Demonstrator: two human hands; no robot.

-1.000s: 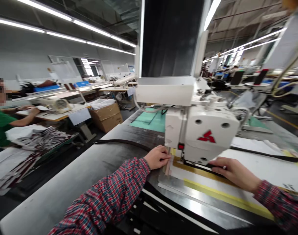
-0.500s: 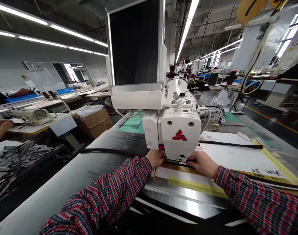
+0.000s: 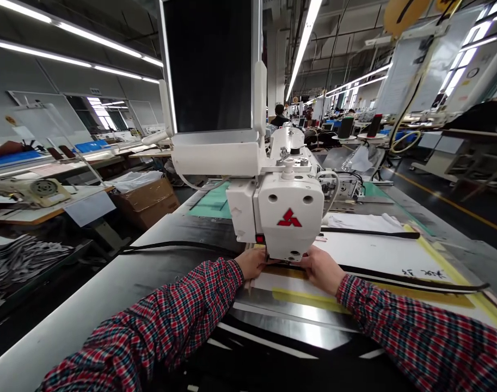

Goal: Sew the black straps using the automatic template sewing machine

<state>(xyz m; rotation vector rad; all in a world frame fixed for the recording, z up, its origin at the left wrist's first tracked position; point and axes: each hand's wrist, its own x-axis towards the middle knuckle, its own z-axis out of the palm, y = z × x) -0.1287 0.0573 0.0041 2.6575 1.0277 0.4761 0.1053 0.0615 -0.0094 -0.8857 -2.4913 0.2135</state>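
A long black strip (image 3: 399,279) runs from the left of the metal table, beneath the white sewing machine head (image 3: 289,218), and out over the white template at the right. My left hand (image 3: 252,263) is closed on the strip at the left lower edge of the head, fingertips partly hidden. At the head's right lower edge, my right hand (image 3: 322,269) pinches the same strip, its fingertips partly behind the head. The needle area between my hands is mostly hidden. Under the strip lies the white template (image 3: 389,257) with yellow tape (image 3: 303,298) along its edges.
A dark screen (image 3: 209,68) stands above the machine at the left. Another black strip (image 3: 370,233) lies farther back on the template. Black pieces (image 3: 248,362) lie at the near edge. Thread cones (image 3: 346,128) stand behind, and a cardboard box (image 3: 146,201) sits left of the table.
The view has turned slightly right, so the scene sits farther left. My right hand has come closer in under the head. The strip's right end now shows, and its left part arches up more.
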